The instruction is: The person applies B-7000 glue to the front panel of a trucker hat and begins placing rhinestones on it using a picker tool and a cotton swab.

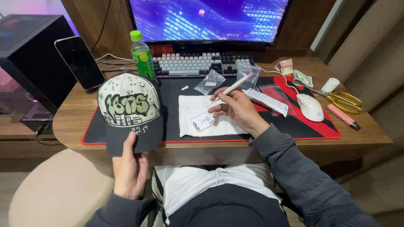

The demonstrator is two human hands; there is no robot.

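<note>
My left hand (129, 170) pinches the brim of a black-brimmed baseball cap (128, 110) with a cream crown, green lettering and small studs, holding it upright at the near left edge of the black desk mat with red border (309, 126). My right hand (237, 110) is closed around a slim white pen-like applicator (234, 88), tip raised, over a white cloth (191, 110) lying mid-mat; a small white rectangular case (202, 122) lies on that cloth just under my fingers.

I judge the grip on the brim shallow, so the cap could tip off the mat's near edge. The case lies close enough that my wrist could nudge it. Right of the cloth, a white tube (267, 101) and a white computer mouse (310, 107) sit near my forearm's path. Behind the mat's left end, a green plastic bottle (142, 55) stands close to the cap's crown and could be knocked over. Yellow-handled scissors (343, 100) lie off the mat's right edge.
</note>
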